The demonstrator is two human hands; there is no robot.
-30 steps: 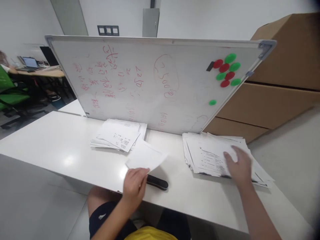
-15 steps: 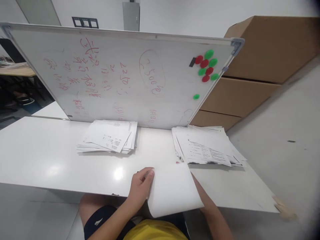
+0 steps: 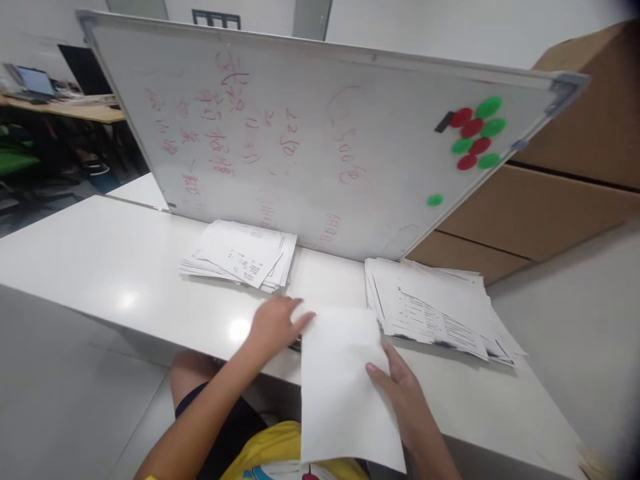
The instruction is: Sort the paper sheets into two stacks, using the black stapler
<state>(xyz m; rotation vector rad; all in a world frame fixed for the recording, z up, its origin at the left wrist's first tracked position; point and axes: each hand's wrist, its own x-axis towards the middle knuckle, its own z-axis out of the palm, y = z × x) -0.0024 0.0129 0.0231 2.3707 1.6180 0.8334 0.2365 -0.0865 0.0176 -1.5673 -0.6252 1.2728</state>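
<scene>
A blank white sheet of paper [image 3: 345, 393] hangs over the table's front edge, in front of my yellow shirt. My right hand [image 3: 400, 387] grips its right edge, thumb on top and fingers behind. At the upper left corner is my left hand [image 3: 275, 325], slightly blurred. Its thumb lies over the corner and a gap shows between thumb and forefinger. Beyond it sits a stack of printed papers [image 3: 240, 253]. Another printed stack [image 3: 430, 307] lies to the right, past my right hand.
A whiteboard [image 3: 300, 160] with red writing and round magnets stands along the back of the white table [image 3: 100, 247]. Cardboard boxes [image 3: 565, 207] are piled behind it on the right. A desk with a laptop [image 3: 36, 83] is at far left.
The sheet has tilted so more of its face shows and its lower end hangs further down. My right hand has come into view on its edge. My left hand's fingers have spread. The view has shifted left.
</scene>
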